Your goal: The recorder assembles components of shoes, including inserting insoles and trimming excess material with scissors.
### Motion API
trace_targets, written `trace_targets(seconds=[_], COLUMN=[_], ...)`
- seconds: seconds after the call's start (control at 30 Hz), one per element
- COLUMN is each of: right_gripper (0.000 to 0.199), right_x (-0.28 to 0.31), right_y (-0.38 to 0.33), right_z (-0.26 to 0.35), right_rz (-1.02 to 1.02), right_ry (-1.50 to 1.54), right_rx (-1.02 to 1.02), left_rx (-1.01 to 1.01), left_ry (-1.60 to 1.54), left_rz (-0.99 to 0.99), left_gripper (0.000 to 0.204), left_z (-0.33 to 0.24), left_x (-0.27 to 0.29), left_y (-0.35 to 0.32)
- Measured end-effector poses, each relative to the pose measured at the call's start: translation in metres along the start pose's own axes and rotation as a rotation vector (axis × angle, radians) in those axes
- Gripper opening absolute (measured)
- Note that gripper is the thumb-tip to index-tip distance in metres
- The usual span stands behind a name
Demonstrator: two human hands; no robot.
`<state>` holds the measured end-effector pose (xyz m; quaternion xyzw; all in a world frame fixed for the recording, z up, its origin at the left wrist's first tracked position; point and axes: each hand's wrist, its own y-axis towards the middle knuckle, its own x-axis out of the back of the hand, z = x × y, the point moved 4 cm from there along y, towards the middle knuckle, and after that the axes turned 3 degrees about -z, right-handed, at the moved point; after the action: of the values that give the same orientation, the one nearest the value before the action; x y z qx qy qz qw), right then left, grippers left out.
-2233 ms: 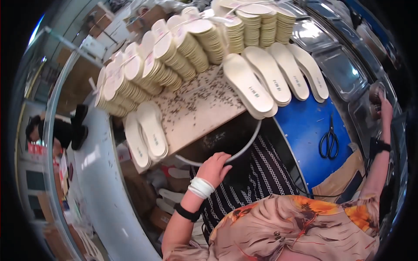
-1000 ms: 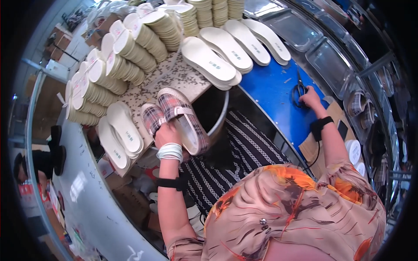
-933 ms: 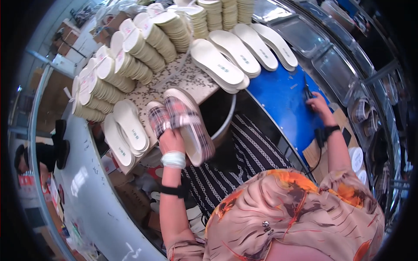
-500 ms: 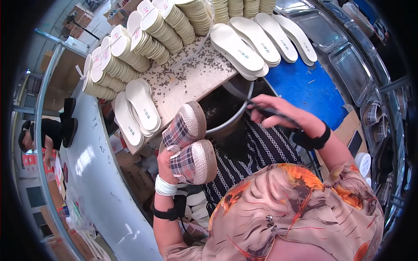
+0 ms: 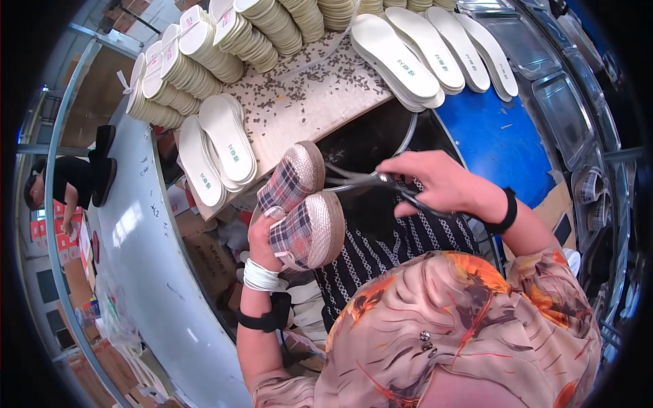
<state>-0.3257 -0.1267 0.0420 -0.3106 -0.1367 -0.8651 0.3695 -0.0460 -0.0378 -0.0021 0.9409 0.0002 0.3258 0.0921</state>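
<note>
My left hand [image 5: 262,239] grips a pair of plaid slip-on shoes [image 5: 299,207] with woven rope toes, held side by side with the toes pointing up toward the bench. My right hand [image 5: 442,183] holds black scissors [image 5: 364,180], whose tips point left and nearly touch the upper shoe's toe. Both hands are over my lap, above a dark round bin [image 5: 371,143] at the bench edge.
White insoles [image 5: 228,139] lie flat on a speckled bench [image 5: 320,95], with bundled stacks of insoles [image 5: 204,51] behind and a fanned row of insoles [image 5: 435,51] to the right. A blue surface [image 5: 493,139] lies right of the bin. Another person [image 5: 58,183] stands far left.
My left hand lifted the plaid shoes from the bin and turned them toe-up. My right hand took the scissors from the blue surface and brought them left to the shoes.
</note>
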Motion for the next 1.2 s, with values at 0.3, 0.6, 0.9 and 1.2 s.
trace_targets(seconds=[0.3, 0.6, 0.9, 1.2], right_gripper=[0.043, 0.051, 0.047, 0.047], right_x=[-0.013, -0.029, -0.029, -0.038], right_y=[-0.006, -0.010, 0.001, 0.004], right_z=[-0.021, -0.006, 0.008, -0.004], right_rz=[-0.044, -0.055, -0.013, -0.010], right_ry=[-0.150, -0.192, -0.325, -0.305], right_rx=[0.037, 0.107, 0.200, 0.106], left_rx=[0.132, 0.786, 0.714, 0.628], left_ry=[0.182, -1.400, -1.534, -1.679], left_rz=[-0.028, 0.027, 0.022, -0.054], left_gripper=[0.031, 0.044, 0.051, 0.057], left_z=[0.003, 0.046, 0.028, 0.026], left_x=[-0.008, -0.027, -0.049, -0.061], left_y=[0.013, -0.043, -0.048, -0.027])
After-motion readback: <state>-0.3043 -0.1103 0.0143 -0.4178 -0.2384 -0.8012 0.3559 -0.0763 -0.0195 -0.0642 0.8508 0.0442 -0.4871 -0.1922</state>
